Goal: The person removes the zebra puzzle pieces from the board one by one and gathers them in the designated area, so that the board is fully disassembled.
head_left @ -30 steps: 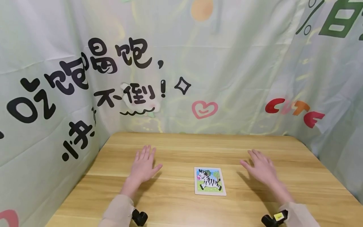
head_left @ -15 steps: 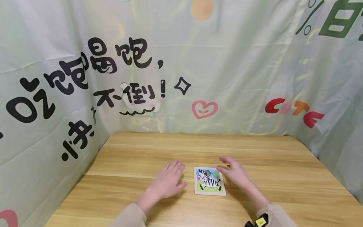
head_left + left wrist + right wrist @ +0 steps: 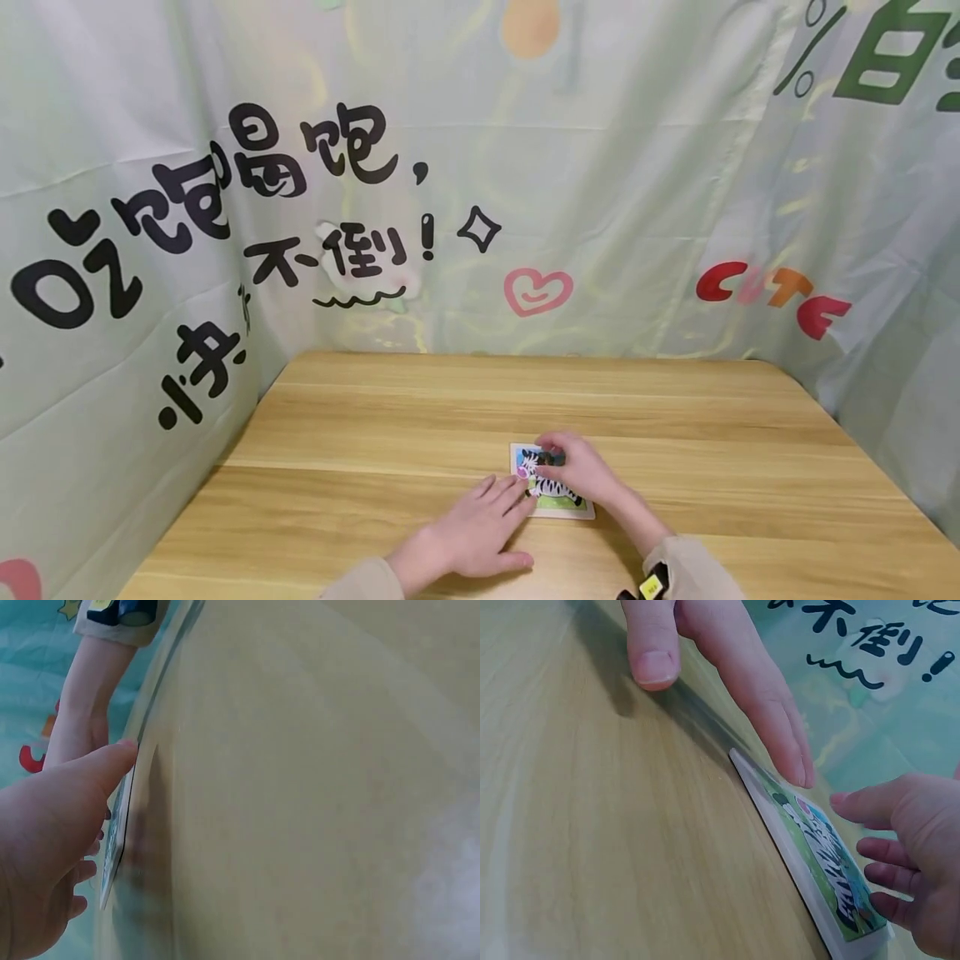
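Observation:
A small square board point(image 3: 558, 503) with a pale border and a running zebra picture lies flat on the wooden table. My left hand point(image 3: 483, 527) is at its lower left corner, with straight fingers reaching over the edge and the thumb spread apart. Over the upper right part bends my right hand point(image 3: 587, 473), thumb and fingers curved with a gap between them. From the right wrist view, the right hand point(image 3: 930, 859) is close to the far side of the zebra board point(image 3: 821, 859), and nothing shows in its grasp. Whether the fingertips touch the board is hard to tell.
The wooden table point(image 3: 360, 417) extends around the board on all sides. Behind and beside it hangs a pale printed cloth point(image 3: 622, 192) with black characters and coloured letters. A black wrist device point(image 3: 651, 583) with a yellow label sits at the right sleeve.
Both hands have come inward from either side of the table to the zebra board and partly cover it. My right fingers have become more curved. The board stays in place.

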`<state>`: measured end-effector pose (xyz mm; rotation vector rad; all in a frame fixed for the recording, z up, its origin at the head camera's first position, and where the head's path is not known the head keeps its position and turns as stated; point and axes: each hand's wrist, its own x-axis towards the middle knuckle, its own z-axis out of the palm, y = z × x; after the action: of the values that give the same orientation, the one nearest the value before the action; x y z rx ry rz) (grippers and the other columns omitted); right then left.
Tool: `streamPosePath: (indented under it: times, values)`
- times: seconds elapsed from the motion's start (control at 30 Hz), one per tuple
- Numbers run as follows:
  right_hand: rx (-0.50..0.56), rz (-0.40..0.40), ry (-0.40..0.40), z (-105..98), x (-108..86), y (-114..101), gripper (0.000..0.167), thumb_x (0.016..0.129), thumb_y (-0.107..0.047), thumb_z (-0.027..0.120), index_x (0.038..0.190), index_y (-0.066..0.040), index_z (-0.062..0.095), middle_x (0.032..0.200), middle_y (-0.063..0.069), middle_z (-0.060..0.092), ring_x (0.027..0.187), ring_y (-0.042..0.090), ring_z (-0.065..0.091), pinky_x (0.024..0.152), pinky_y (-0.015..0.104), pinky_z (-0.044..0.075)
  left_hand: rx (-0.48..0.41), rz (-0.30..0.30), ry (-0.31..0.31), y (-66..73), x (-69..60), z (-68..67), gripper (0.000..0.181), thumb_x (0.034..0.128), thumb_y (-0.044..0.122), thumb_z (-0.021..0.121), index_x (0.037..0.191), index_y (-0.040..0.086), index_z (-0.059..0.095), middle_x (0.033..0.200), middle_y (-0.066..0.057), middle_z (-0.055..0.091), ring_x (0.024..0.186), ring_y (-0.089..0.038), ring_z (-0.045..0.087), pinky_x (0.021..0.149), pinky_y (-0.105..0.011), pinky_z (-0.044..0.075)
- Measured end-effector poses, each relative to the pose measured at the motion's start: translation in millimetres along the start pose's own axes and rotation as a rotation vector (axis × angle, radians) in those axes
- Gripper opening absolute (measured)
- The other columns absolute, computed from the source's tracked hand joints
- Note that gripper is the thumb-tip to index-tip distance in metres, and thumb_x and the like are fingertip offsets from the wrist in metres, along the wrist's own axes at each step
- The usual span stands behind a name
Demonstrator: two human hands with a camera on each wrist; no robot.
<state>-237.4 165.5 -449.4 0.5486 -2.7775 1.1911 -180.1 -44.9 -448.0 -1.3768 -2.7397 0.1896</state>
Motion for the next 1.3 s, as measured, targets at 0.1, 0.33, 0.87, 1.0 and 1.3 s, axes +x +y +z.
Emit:
streamPosePath:
  times: [0.1,0.33,0.87,1.0,1.3]
  values:
    - [-0.055,-0.02,-0.039,3,2.3,-3,0.039,0.073,-0.018,0.077,0.107,-0.005,0.064,0.097,0.003,0.058,0.089,0.02,0.053,0.079,0.04,0.046,0.002,0.005,-0.005,2.0,-1.8,1.3,0.076,0.0897,0.067,0.021,0.145,0.016,0.033,0.15,-0.008,0.027,0.137,-0.024,0.024,0.109,-0.041,0.024]
    - [-0.149,-0.008,-0.069,6,7.2,-8,0.037,0.072,-0.018,0.078,0.104,-0.006,0.065,0.093,0.003,0.056,0.087,0.019,0.052,0.077,0.041,0.045,-0.006,0.022,-0.018,4.1,-5.1,3.0,0.074,0.0893,0.068,0.02,0.144,0.019,0.036,0.149,-0.007,0.029,0.136,-0.022,0.026,0.108,-0.042,0.026]
    - [-0.264,-0.066,-0.143,4,11.7,-4,0.044,0.074,-0.024,0.077,0.113,-0.007,0.065,0.093,0.001,0.052,0.08,0.014,0.049,0.071,0.035,0.046,-0.031,0.034,-0.013,4.2,-8.3,6.2,0.074,0.0904,0.066,0.024,0.145,0.017,0.032,0.15,-0.011,0.025,0.137,-0.025,0.024,0.107,-0.039,0.027]
    - [-0.269,-0.082,-0.163,3,12.7,-5,0.045,0.074,-0.025,0.078,0.113,-0.007,0.064,0.098,0.004,0.054,0.084,0.016,0.052,0.074,0.04,0.048,-0.051,0.032,-0.021,3.8,-8.8,6.2,0.074,0.0902,0.066,0.025,0.145,0.018,0.032,0.15,-0.012,0.025,0.137,-0.024,0.024,0.107,-0.038,0.028]
    - [-0.22,-0.07,-0.208,1,14.8,-7,0.047,0.072,-0.023,0.078,0.113,-0.006,0.062,0.101,0.003,0.053,0.091,0.02,0.053,0.082,0.045,0.047,-0.036,0.027,-0.036,4.8,-7.9,4.7,0.072,0.0902,0.066,0.025,0.146,0.021,0.031,0.15,-0.012,0.025,0.137,-0.025,0.024,0.108,-0.039,0.027]
